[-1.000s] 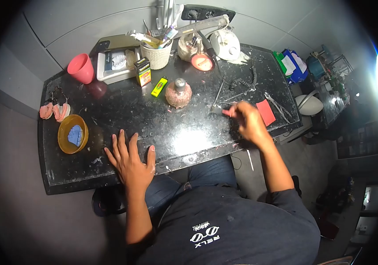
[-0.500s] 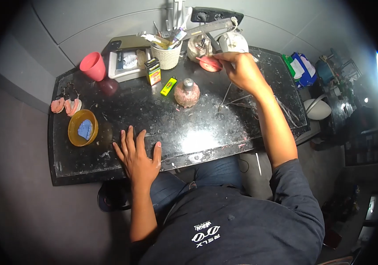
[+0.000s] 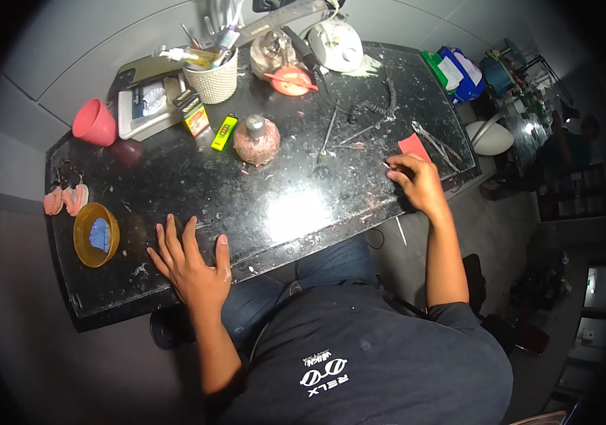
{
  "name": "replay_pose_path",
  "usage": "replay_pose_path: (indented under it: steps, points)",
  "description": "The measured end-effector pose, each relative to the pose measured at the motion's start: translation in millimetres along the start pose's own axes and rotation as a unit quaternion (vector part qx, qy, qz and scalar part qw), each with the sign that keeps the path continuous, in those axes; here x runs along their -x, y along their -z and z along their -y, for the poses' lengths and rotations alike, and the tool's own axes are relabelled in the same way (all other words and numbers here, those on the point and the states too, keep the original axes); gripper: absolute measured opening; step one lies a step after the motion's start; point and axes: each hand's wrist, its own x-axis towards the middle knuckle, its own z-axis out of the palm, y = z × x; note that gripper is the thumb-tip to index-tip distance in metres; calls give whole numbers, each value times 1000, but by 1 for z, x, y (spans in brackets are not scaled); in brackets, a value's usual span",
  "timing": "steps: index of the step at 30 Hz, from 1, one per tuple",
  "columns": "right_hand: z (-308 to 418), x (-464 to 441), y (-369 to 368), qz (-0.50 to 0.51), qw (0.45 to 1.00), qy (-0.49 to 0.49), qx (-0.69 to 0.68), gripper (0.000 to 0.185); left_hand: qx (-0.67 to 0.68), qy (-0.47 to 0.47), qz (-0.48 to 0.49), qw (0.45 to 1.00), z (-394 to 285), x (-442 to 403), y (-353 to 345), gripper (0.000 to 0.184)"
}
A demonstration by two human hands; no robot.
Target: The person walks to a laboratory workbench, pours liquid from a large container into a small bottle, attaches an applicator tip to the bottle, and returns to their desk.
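My left hand (image 3: 193,265) rests palm down at the front left edge of the black table, with its fingers spread and nothing held. Toward the right end of the table is my right hand (image 3: 418,183), its fingers loosely bent and the thumb apart from them. I see nothing in its grip. Just beyond its knuckles lies a pink sheet (image 3: 413,146), partly hidden by the hand. A pair of metal pliers (image 3: 439,145) lies beside the sheet. Left of the right hand are thin metal tools (image 3: 328,133). A round glass burner (image 3: 256,144) with a metal cap stands mid-table.
An amber bowl (image 3: 85,244) with a blue dental cast is at left, near pink-and-white dental models (image 3: 75,200). Farther back are a pink cup (image 3: 95,123), white tray (image 3: 129,131), small box (image 3: 193,117), green lighter (image 3: 224,132), woven tool cup (image 3: 212,85), red bowl (image 3: 292,88) and white device (image 3: 336,47).
My right hand has moved from beside the red bowl toward me, to the table's right front, and its fingers have loosened. My left hand stays flat. The view has shifted, showing the pink sheet.
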Motion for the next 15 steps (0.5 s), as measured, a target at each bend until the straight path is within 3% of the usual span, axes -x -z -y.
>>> replay_pose_path:
  steps: [5, 15]
  points:
    - [6, -3, -17, -36, 995, 59, 78, 8, -3, -4, 3, 1000, 2, 0, -1, 54]
    - [48, 38, -14, 71, 987, 147, 3, 5, -1, -4, 1, 1000, 2, 0, -1, 53]
